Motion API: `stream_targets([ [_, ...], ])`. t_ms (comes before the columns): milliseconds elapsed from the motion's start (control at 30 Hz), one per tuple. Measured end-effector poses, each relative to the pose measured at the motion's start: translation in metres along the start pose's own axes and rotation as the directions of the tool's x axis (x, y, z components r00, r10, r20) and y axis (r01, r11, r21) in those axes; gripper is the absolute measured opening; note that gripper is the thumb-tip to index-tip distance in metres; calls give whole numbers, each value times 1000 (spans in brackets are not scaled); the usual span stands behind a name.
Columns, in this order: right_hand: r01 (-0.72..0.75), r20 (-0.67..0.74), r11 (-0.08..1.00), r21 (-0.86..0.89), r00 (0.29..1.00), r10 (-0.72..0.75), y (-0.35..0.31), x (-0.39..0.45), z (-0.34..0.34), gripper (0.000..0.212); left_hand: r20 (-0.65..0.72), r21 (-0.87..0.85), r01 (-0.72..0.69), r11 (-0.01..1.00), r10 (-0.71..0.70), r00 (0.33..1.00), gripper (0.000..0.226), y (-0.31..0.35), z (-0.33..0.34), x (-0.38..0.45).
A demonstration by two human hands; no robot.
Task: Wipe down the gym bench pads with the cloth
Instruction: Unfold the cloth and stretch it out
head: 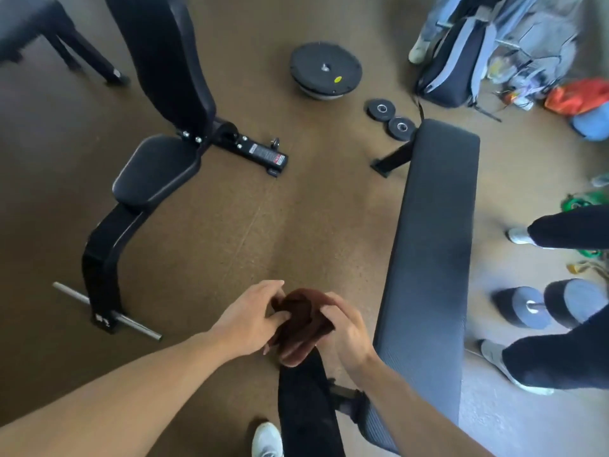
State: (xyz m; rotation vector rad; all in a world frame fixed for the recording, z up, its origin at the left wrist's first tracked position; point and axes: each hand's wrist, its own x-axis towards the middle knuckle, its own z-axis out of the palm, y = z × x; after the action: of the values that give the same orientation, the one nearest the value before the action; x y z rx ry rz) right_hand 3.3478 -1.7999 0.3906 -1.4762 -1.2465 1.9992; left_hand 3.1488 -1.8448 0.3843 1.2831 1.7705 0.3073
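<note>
Nearest the camera, a white shoe [267, 440] and a dark trouser leg [306, 407] stand on the brown floor [230, 225], at its near edge. Just above them both hands meet around a bunched brown cloth [301, 319], held in the air over the floor, beside the near left edge of the flat bench pad [431, 258] but not touching it.

The left hand [250, 319] has a half-closed grip: its thumb and curled fingers pinch the left side of the cloth, with the fingertips tucked into the folds. The right hand [346, 331] has a tighter grip, its fingers curled over the cloth's upper right part and its palm wrapped against the lower fold.

The flat bench pad, dark grey and long, runs from the near right away toward the far middle, with a black foot [392, 159] showing at its far end. To its right lie a dumbbell [540, 306] and the dark-trousered legs [566, 357] of another person in pale shoes.

To the left, further off, stands an adjustable bench [158, 169] with a black seat pad and a raised back pad [164, 61], its steel crossbar [108, 311] resting on the floor.

Beyond, near the floor's far edge, lie two small weight plates [390, 118], a round black disc [324, 69] and a backpack [454, 61] among scattered bags
</note>
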Motion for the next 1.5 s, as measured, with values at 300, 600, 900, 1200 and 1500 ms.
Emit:
stream_targets([
  [300, -102, 98, 995, -16, 990, 103, -141, 137, -44, 36, -112, -149, 56, 987, -73, 991, 17, 117, -125, 135],
  [600, -161, 365, 987, -25, 917, 159, -296, 332, -20, 78, -62, -539, 86, 838, -141, 988, 22, 168, -327, 300],
  [900, -119, 239, 834, -539, 928, 287, -453, 549, 0, 36, -53, -730, 64, 680, -150, 987, 50, 171, -560, 491],
  [1200, -230, 141, 942, -246, 952, 270, -633, 796, -69, 57, 122, -745, 380, 548, -448, 886, 55, 120, -728, 725],
  [1500, -118, 222, 984, -133, 964, 146, -847, 1013, 19, 50, -104, -807, 308, 504, -635, 765, 48, 108, -870, 859],
])
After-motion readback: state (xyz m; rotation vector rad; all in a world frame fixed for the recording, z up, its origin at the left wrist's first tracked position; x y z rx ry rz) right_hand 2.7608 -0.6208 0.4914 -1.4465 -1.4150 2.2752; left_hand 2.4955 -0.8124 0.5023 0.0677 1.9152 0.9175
